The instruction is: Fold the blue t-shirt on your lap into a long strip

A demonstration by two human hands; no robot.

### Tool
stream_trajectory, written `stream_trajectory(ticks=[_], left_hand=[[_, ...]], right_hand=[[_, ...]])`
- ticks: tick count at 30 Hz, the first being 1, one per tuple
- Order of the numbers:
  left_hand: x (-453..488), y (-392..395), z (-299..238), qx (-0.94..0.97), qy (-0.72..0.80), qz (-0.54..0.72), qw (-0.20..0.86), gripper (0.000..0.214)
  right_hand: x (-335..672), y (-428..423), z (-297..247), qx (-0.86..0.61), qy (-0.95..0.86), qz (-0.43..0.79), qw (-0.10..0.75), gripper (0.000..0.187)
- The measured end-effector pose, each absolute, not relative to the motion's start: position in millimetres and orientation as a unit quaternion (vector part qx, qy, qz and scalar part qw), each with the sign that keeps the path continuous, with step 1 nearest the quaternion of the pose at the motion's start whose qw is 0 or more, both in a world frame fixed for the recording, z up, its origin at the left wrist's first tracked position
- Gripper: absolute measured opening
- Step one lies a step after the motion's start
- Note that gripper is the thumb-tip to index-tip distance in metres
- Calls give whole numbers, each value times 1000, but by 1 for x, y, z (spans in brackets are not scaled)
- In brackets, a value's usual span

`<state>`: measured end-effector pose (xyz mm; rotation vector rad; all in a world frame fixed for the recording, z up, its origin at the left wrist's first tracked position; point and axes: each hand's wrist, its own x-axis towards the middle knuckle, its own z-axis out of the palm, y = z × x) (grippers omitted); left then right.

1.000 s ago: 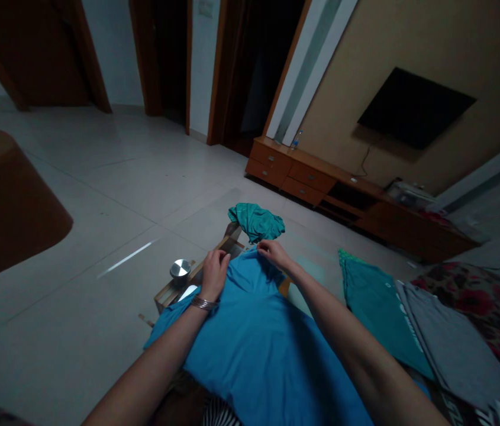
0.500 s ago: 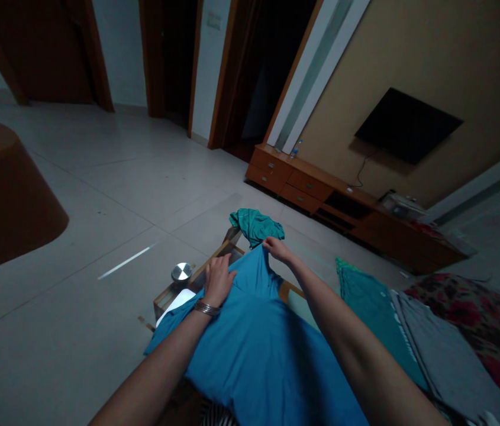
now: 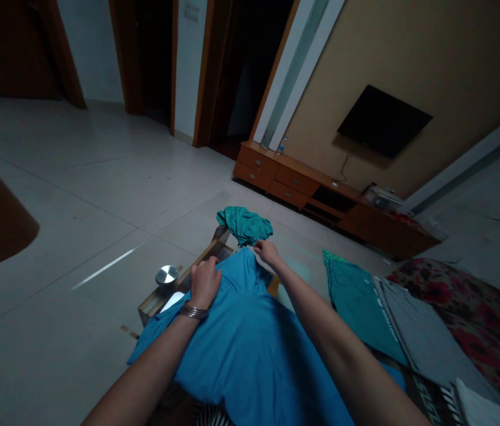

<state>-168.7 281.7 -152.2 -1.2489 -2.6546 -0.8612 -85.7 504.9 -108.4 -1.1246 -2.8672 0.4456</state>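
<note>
our left hand (image 3: 204, 282) and right hand (image 3: 267, 252) both grip blue shirt (image 3: 250, 349) at far edge over table (image 3: 174, 290); green cloth (image 3: 244, 223) just beyond, metal bowl (image 3: 167, 275) left.

Dim room, tiled floor. A blue shirt (image 3: 250, 349) lay spread over a low wooden table (image 3: 167, 293). The left hand (image 3: 204, 283), bracelet at the wrist, pressed fingers down on the cloth near its far left edge. The right hand (image 3: 267, 252) pinched the shirt's far end, just beside a crumpled teal garment (image 3: 244, 223). A small metal bowl (image 3: 167, 275) sat on the table's left corner. Folded teal (image 3: 356, 302) and grey (image 3: 418, 334) clothes lay to the right, by a floral cover (image 3: 467, 319).
</note>
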Motion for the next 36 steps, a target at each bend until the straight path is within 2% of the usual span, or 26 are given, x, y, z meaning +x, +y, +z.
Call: stream_trajectory(ticks=[2,5,8,10,13,14,17,20,28,32,36], left_hand=[[-169,282,-152,-409,-866,-284,40,20],[-169,284,-153,-408,-867,-285,38,19],[-169,285,-153,-400,-872,-280,32,20],[-169,286,-153,-397,-875,-277,30,21],[-168,286,-153,-401,-873,-276,35,21],[-168,285,-153,-403,-871,-277,37,20],[-168,285,-154,-408,-867,-282,45,21],[-169,285,-155,-410,-866,-283,47,23],[-169,287,-154,-410,-868,-277,44,24],[-169,287,-155,-406,-869,-279,43,23],[-169,289,-156,-404,-871,-276,47,24]], right_hand=[[-65,510,-103,-405,-902,150,-13,23],[-32,511,-101,-446,-872,187,-67,38],[-11,502,-109,-444,-859,242,-82,45],[-6,493,-116,-426,-860,276,-61,38],[-4,486,-122,-398,-866,304,-1,11],[-2,485,-123,-393,-867,304,26,10],[5,490,-128,-389,-867,294,104,20],[13,495,-136,-386,-864,288,146,22],[25,494,-142,-401,-858,264,183,33],[62,476,-136,-400,-857,263,191,23],[126,442,-138,-358,-885,209,213,23]])
